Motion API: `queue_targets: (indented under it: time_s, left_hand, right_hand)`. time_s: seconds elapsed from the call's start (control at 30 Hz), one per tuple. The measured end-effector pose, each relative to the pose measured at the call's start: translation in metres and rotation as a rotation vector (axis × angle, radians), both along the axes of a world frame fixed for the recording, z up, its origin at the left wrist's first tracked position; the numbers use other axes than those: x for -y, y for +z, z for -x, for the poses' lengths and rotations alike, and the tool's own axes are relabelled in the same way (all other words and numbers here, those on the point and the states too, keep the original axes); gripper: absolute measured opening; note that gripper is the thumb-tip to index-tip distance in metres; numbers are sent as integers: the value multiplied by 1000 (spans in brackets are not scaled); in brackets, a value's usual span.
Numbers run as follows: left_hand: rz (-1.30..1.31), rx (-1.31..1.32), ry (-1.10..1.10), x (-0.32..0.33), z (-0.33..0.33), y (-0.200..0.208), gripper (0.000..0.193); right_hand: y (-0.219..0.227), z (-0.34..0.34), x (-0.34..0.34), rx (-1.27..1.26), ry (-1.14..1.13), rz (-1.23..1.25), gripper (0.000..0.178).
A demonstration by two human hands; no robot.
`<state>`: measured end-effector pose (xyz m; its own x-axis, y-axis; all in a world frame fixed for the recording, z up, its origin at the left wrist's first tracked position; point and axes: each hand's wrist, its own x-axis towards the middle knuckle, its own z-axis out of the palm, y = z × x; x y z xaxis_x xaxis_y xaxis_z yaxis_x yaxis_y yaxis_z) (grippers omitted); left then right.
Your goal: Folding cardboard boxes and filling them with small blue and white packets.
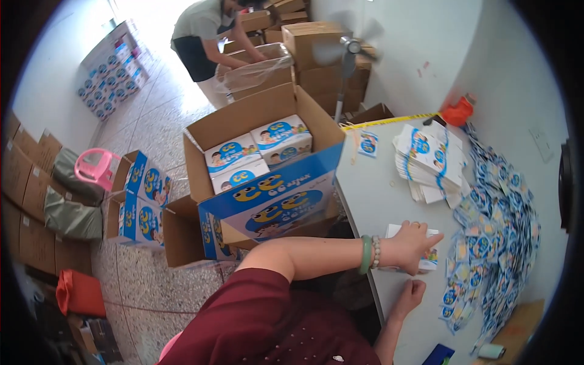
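Note:
A small white printed box (431,261) lies on the table, mostly covered by my left hand (410,244). That hand reaches across its top, index finger stretched out and thumb down at the near side, gripping it. A green bangle and a bead bracelet circle the left wrist. Close by on the near side, my right hand (412,296) is curled into a fist; whatever may be inside its fingers is hidden. Beyond the hands stands a stack of flat white-and-blue cartons (429,158). Right of the hands spreads a large heap of small blue-and-white packets (496,237).
Left of the table (371,188), a large open carton (274,201) holds several printed boxes. A fan (350,45) stands beyond it. A person (207,36) bends over a plastic-lined carton. Smaller cartons (143,194) and a pink stool (97,167) are on the left floor.

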<state>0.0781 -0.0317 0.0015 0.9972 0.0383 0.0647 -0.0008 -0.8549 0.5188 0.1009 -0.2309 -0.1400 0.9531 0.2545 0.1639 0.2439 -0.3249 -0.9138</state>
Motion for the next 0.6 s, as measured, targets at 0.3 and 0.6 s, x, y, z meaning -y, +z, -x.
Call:
queue_targets:
  time_s: [0.3,0.6]
  left_hand:
    - [103,317,364,-132,160,199,97]
    - [667,240,777,-261,221,143,104]
  right_hand:
    - [-3,-8,-4,6,50,106,7]
    - [-12,-11,-1,96,32,309,6]
